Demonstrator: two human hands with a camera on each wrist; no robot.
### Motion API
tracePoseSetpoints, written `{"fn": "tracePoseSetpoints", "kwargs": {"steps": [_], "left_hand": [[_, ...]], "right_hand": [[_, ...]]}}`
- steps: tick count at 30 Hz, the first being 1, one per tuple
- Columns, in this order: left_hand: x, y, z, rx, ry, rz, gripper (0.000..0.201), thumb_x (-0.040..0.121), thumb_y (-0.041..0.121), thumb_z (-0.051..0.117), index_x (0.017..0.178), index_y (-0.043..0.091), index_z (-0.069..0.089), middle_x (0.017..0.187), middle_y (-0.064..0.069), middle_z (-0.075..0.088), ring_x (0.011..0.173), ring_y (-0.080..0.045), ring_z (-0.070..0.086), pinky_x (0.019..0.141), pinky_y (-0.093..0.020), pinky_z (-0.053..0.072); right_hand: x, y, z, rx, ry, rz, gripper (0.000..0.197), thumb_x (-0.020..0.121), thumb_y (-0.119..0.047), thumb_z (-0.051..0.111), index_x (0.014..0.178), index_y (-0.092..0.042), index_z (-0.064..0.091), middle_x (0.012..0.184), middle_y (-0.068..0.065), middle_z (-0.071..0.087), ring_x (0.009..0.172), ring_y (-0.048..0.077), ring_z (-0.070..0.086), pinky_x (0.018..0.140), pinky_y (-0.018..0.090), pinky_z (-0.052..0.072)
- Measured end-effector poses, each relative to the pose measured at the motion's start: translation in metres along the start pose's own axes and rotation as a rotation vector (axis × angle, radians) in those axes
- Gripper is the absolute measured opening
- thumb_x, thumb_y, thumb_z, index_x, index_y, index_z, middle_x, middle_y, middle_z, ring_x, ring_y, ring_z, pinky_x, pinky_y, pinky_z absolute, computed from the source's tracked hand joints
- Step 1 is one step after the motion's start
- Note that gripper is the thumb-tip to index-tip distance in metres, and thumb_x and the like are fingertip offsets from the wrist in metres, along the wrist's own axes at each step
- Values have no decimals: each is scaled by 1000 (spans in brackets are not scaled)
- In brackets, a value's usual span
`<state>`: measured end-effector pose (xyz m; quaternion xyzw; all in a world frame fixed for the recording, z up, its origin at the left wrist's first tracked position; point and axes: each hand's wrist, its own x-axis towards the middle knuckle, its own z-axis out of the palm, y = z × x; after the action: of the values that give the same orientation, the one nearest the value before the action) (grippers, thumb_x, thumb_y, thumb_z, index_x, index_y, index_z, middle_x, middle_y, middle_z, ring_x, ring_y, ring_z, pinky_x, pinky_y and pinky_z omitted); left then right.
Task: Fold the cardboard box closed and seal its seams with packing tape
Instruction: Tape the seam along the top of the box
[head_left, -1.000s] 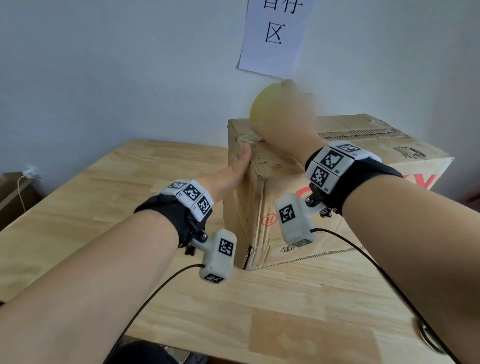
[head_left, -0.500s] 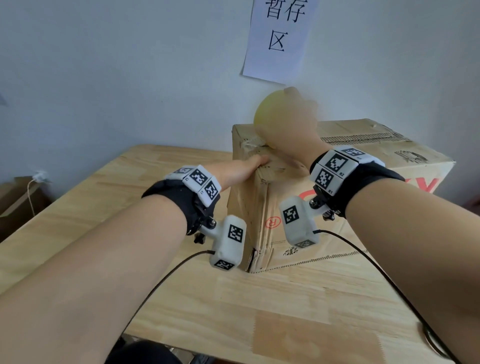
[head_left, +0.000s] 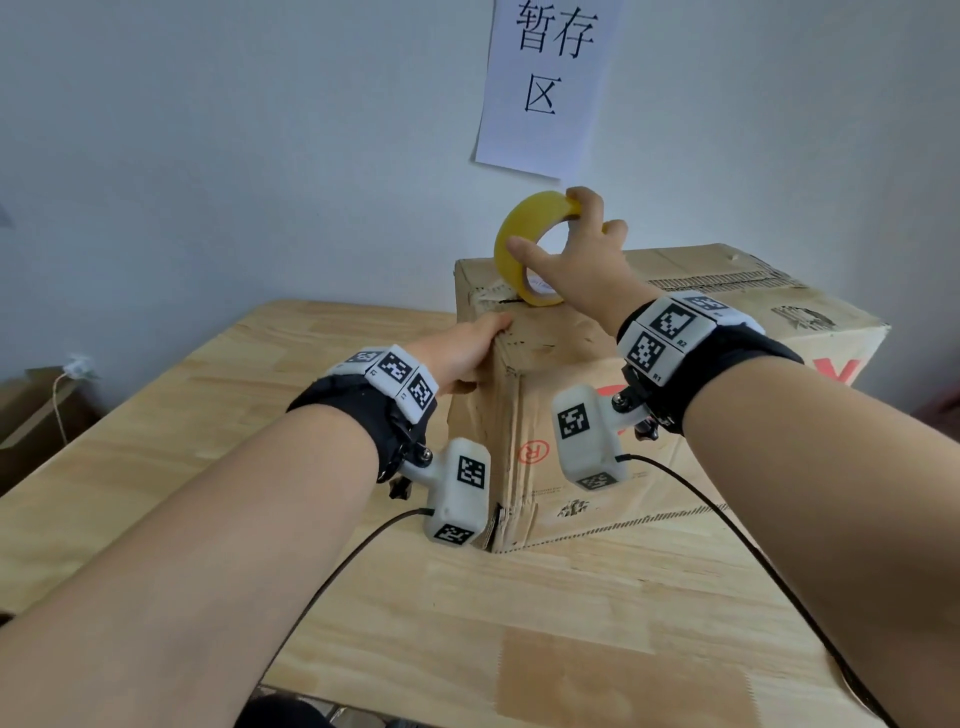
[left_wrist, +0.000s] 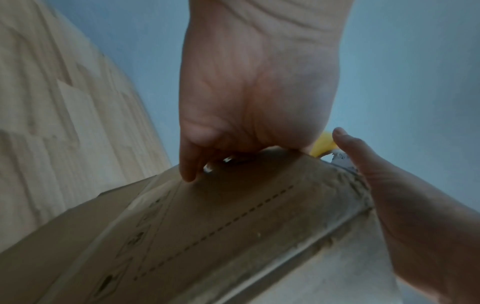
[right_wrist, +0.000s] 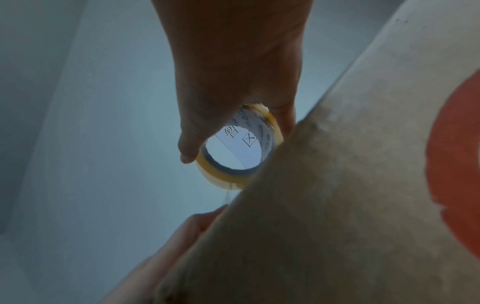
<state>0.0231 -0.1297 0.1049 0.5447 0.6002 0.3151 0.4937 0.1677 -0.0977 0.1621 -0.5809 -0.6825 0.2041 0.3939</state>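
Observation:
A closed brown cardboard box (head_left: 649, 415) stands on the wooden table (head_left: 519, 623). My right hand (head_left: 571, 260) grips a yellow roll of packing tape (head_left: 511, 234), which stands on edge on the box top near its left rim. The right wrist view looks through the tape roll (right_wrist: 223, 179), with a thin strip of tape running down from it to the box edge. My left hand (head_left: 467, 353) presses against the top of the box's left side just below the roll. In the left wrist view, the left hand (left_wrist: 254, 102) has its fingers on the cardboard (left_wrist: 233, 226) and its thumb along the corner.
A white paper sign (head_left: 550, 88) hangs on the wall close behind the box. At the far left, beyond the table edge, sits a brown carton with a white plug and cable (head_left: 72, 364). Black cables trail from both wrist cameras across the table.
My right hand has settled with the roll tipped up on the box top, its hole now showing. My left hand has slid from the top corner down onto the box's side edge.

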Motion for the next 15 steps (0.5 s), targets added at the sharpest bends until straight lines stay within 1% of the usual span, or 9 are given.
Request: {"fn": "tracePoseSetpoints", "kwargs": {"steps": [3,4,5,7,8,9,11,13,15], "left_hand": [[-10,8,2,101,25,-16,61,91,56,35,134,14,46,123,-11,54,114,-26,50,104,-37,40],[-11,10,2,156,54,20,54,94,53,32,127,14,50,120,-10,55,113,-27,50,101,-36,41],[-11,11,3,192,81,70,45,96,47,31,115,15,55,111,-9,58,105,-27,52,91,-32,44],[-10,13,6,179,115,152,32,99,34,34,87,15,57,85,-7,59,79,-24,52,68,-27,39],[-12,13,7,150,124,166,31,99,30,35,78,17,54,77,-6,56,71,-22,50,64,-27,37],[-11,12,7,136,127,157,31,99,30,36,75,18,52,75,-6,54,71,-21,48,66,-28,38],[-9,13,4,189,120,108,31,98,36,36,82,17,54,84,-8,55,83,-24,49,79,-33,39],[-12,16,1,281,112,56,37,97,43,35,101,14,57,97,-7,57,94,-23,51,84,-33,38],[-18,21,-3,376,100,-8,51,95,52,34,122,13,53,114,-6,57,108,-24,54,90,-34,41]], "right_hand": [[1,1,0,19,5,3,88,76,-62,65,143,-33,16,132,9,26,118,37,45,103,48,39],[1,1,0,23,3,3,88,76,-62,65,143,-33,17,132,9,26,118,37,45,104,48,38],[2,1,0,27,0,3,87,76,-62,65,143,-33,17,132,9,26,118,37,45,104,47,38],[2,1,0,33,-2,3,86,77,-61,65,143,-32,18,131,9,27,118,37,44,103,46,38],[1,1,-1,33,-2,2,86,77,-62,65,143,-32,18,131,9,27,118,37,44,103,46,39],[0,1,-1,34,-1,3,86,77,-61,64,143,-32,18,131,9,27,118,37,44,102,45,39],[-1,1,-3,36,8,4,85,77,-61,64,143,-32,19,132,9,27,118,36,44,101,44,39],[-2,0,-4,38,3,12,85,77,-61,65,143,-32,19,133,9,28,119,36,44,100,43,39],[-2,0,-5,44,-6,12,85,77,-61,65,143,-31,20,133,9,28,120,35,44,101,42,39]]}}
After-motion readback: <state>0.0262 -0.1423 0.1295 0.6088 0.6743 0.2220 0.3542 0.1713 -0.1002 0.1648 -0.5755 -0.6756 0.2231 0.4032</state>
